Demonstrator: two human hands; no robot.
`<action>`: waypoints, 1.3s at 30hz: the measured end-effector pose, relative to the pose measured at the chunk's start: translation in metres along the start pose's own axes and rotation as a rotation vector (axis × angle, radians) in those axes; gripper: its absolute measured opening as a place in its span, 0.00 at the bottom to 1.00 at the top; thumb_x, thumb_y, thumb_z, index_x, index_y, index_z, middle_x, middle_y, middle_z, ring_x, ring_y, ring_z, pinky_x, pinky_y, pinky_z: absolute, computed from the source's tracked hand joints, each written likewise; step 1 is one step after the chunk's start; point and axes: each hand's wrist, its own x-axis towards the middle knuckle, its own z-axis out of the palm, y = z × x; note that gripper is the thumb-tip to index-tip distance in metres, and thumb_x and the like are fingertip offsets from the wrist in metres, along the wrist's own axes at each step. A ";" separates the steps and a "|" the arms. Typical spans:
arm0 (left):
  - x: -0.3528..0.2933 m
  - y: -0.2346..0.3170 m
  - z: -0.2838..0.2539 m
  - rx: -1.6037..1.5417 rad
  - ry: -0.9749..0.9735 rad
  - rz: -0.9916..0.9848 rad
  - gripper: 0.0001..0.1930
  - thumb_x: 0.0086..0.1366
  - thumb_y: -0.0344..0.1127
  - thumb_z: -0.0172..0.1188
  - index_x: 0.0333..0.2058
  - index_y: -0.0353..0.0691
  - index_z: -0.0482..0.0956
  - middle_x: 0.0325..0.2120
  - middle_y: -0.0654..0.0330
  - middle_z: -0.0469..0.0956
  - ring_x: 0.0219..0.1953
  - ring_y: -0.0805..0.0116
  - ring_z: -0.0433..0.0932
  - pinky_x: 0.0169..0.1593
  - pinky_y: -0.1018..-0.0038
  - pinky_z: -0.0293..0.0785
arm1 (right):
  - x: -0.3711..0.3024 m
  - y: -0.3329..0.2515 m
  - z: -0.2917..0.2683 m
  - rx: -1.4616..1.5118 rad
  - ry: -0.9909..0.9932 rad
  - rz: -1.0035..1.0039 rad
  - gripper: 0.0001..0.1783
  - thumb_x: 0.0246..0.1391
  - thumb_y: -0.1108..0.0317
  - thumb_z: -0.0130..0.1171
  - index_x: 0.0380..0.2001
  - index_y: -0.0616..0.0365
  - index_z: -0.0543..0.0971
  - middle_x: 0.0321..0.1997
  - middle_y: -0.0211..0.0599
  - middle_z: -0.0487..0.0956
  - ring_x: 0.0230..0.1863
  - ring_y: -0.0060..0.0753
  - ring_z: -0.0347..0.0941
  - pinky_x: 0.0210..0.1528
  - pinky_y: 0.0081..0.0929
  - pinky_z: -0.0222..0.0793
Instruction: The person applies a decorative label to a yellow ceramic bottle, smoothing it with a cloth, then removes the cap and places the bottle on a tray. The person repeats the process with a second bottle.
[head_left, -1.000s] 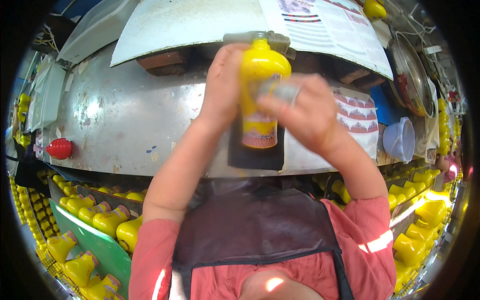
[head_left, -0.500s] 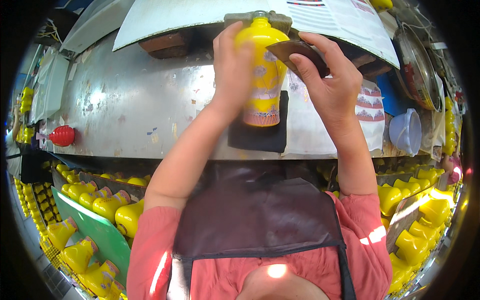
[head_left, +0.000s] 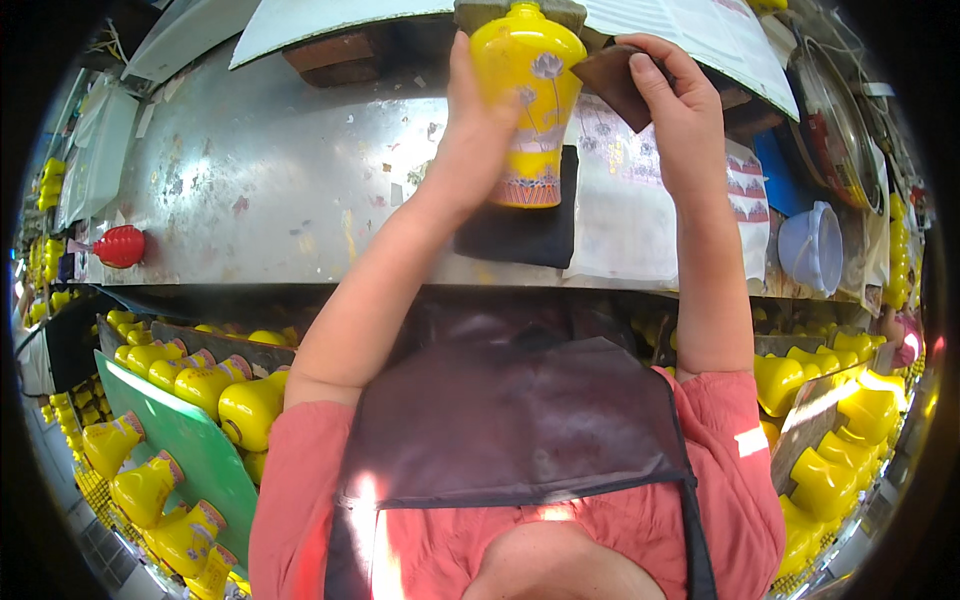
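Observation:
A glossy yellow vase (head_left: 545,95) with purple flower pictures and a patterned band round its foot lies with its neck away from me, over a black cloth (head_left: 540,235). My left hand (head_left: 475,130) is wrapped round its left side, fingers partly hidden behind it. In my right hand (head_left: 680,100) a thin dark brown scraper (head_left: 617,85) is pinched between thumb and fingers. Its pointed corner is close to the vase's right side; I cannot tell whether it touches. The neck's end reaches a greyish-brown padded rest (head_left: 565,14).
The metal worktable (head_left: 250,200) carries a red bottle (head_left: 120,246) at left and a pale blue bucket (head_left: 810,248) at right. White printed sheets (head_left: 625,215) lie beside the cloth. A raised white board (head_left: 345,22) stands at the back. Several yellow vases (head_left: 250,412) fill racks on both sides.
The vase and both hands sit higher in the picture, partly because the view has shifted. The scraper has turned so its flat face shows. Both hands keep their holds.

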 end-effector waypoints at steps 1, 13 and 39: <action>-0.003 -0.001 -0.001 0.081 0.001 0.010 0.46 0.74 0.41 0.53 0.76 0.35 0.30 0.75 0.38 0.44 0.76 0.43 0.52 0.76 0.61 0.53 | -0.003 0.001 -0.003 0.093 -0.004 0.115 0.15 0.70 0.64 0.57 0.51 0.61 0.84 0.46 0.28 0.83 0.46 0.15 0.75 0.51 0.15 0.70; -0.015 -0.005 -0.007 0.238 -0.106 0.006 0.46 0.81 0.46 0.45 0.75 0.42 0.17 0.76 0.48 0.47 0.75 0.56 0.52 0.75 0.68 0.50 | -0.044 0.023 0.029 -0.273 -0.262 0.183 0.31 0.67 0.51 0.56 0.67 0.58 0.72 0.33 0.48 0.85 0.32 0.38 0.85 0.40 0.33 0.78; -0.015 0.005 0.005 0.243 -0.020 -0.064 0.62 0.65 0.40 0.66 0.73 0.32 0.19 0.66 0.36 0.66 0.66 0.44 0.71 0.68 0.61 0.68 | -0.045 0.036 0.030 -0.172 -0.153 0.255 0.34 0.64 0.54 0.62 0.69 0.58 0.72 0.30 0.39 0.83 0.31 0.21 0.79 0.38 0.24 0.75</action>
